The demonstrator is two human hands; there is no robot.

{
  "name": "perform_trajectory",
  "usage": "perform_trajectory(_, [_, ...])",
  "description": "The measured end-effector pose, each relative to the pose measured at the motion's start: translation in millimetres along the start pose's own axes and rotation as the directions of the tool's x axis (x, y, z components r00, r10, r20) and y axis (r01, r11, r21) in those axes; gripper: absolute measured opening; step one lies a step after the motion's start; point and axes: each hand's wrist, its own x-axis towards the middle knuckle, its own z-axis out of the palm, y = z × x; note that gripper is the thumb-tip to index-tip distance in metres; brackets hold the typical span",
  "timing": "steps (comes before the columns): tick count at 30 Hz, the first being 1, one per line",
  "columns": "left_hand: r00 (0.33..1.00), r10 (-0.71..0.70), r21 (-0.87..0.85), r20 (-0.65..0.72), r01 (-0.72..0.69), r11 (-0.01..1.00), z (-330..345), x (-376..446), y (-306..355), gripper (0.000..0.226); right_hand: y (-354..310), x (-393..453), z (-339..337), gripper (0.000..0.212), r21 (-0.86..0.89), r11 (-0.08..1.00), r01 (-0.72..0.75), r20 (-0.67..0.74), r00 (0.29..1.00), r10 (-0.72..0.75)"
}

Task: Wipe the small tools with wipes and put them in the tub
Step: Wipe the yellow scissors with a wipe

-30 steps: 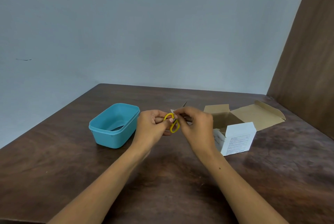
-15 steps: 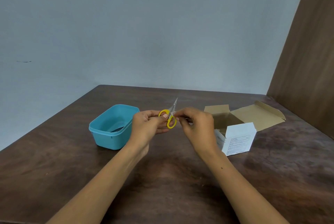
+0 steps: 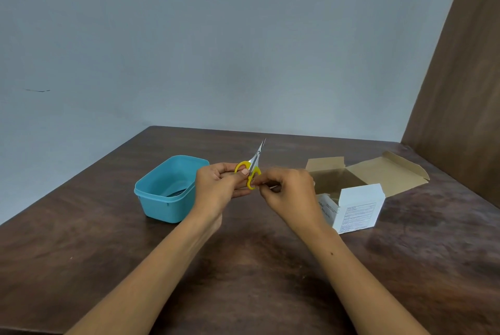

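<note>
Small scissors (image 3: 254, 163) with yellow handles and thin steel blades point up and away above the table. My left hand (image 3: 216, 186) grips their yellow handles with thumb and fingers. My right hand (image 3: 289, 191) is curled beside the lower handle loop and pinches a small white wipe (image 3: 273, 187), mostly hidden by the fingers. The blue tub (image 3: 165, 200) stands on the table just left of my left hand, with a dark tool lying inside it.
An open cardboard box (image 3: 351, 186) with a white printed flap sits right of my right hand. The dark wooden table (image 3: 243, 267) ends at a grey wall behind; a brown panel rises at the far right.
The scissors turned from lying across between my hands to pointing up and away. My right hand slid from the blades down to the lower handle loop.
</note>
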Motion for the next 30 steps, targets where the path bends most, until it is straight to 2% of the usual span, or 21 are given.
perform_trajectory(6, [1.0,-0.022,0.003,0.003,0.022,1.0,1.8,0.6,-1.5,0.003,-0.8,-0.4,-0.6,0.019,0.025,1.0,0.013,-0.14,0.99,-0.01])
perform_trajectory(10, [0.996,0.023,0.082,-0.082,-0.016,0.997,3.2,2.4,-7.1,0.003,-2.8,-2.7,9.3,0.02,-0.067,0.997,-0.023,0.032,0.999,0.026])
perform_trajectory(12, [0.994,0.035,0.094,-0.108,-0.025,0.995,3.5,3.1,-9.1,0.009,-6.3,-4.5,15.1,0.016,-0.048,0.997,-0.065,0.078,0.995,0.069])
perform_trajectory(16, [0.996,0.013,0.042,-0.092,-0.01,0.999,3.3,2.6,-10.2,0.009,-8.8,-3.1,13.1,0.016,0.161,0.964,-0.213,0.053,0.977,0.207])
perform_trajectory(20, [0.998,0.005,0.01,-0.066,-0.005,1.0,5.2,0.7,-9.4,0.005,-9.6,-4.1,8.7,0.014,0.427,0.834,-0.35,0.017,0.925,0.379])
perform_trajectory(22, [0.998,-0.006,-0.046,-0.062,0.004,0.999,4.7,-0.2,-7.3,0.006,-10.9,-5.5,9.7,0.016,0.397,0.868,-0.3,-0.02,0.942,0.334])
perform_trajectory(26, [0.997,-0.068,-0.122,-0.039,0.062,0.991,4.0,-1.4,-2.4,0.005,-9.7,-3.7,4.7,0.016,0.186,0.977,-0.103,-0.019,0.994,0.109])
perform_trajectory(28, [0.995,-0.095,-0.14,-0.028,0.09,0.986,5.0,-1.8,-1.1,0.003,-7.6,-1.8,-0.5,0.017,0.122,0.99,-0.069,-0.038,0.997,0.075])
perform_trajectory(30, [0.992,-0.121,-0.161,-0.027,0.115,0.98,4.9,-2.1,0.3,0.001,-6.9,-1.5,-3.9,0.015,0.081,0.996,-0.044,-0.116,0.992,0.054])
